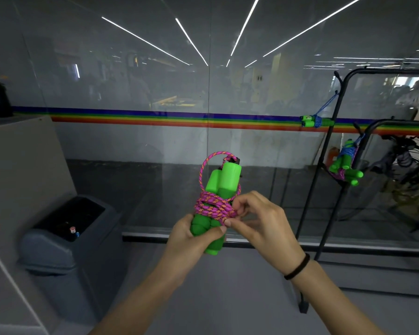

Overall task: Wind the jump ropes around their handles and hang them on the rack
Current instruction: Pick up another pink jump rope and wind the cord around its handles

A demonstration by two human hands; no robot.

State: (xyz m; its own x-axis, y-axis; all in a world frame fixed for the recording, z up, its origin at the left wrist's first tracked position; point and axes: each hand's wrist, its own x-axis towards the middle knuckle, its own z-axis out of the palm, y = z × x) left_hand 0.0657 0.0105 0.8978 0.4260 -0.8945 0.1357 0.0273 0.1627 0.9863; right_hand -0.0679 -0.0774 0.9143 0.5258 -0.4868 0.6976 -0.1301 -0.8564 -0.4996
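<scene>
Two green handles (224, 180) stand upright side by side in front of me, bound round the middle by coils of pink-and-orange rope (212, 206). A loose loop of that rope arcs over their tops. My left hand (191, 240) grips the handles' lower ends. My right hand (259, 223) pinches the rope at the right side of the coils. A black rack (324, 189) stands at the right. On it hang a blue-roped bundle (316, 121) and, lower down, another wound bundle with green handles (346, 165).
A glass wall with a rainbow stripe (155, 118) runs straight ahead. A dark grey bin (65, 235) sits at the left beside a grey cabinet (22, 165). The rack's foot (303, 307) rests on the grey floor at the right.
</scene>
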